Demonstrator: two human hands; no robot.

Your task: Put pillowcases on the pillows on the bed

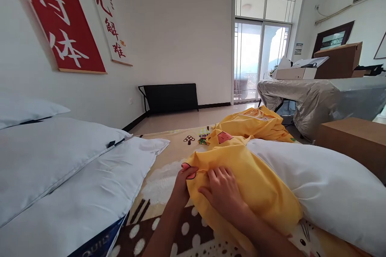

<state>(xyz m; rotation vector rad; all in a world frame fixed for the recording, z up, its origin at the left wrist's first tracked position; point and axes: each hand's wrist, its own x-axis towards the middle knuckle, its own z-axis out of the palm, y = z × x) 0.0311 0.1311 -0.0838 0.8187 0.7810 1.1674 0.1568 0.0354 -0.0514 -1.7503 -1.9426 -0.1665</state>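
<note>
Case: likely light, limp; grip its edge.
Left hand: you pinch that edge.
Right hand: fingers bent atop, hold unclear.

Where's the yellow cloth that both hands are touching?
In the head view, the yellow cloth is low and right of centre on the patterned blanket, between the left hand and the big white pillow on the right.
</note>
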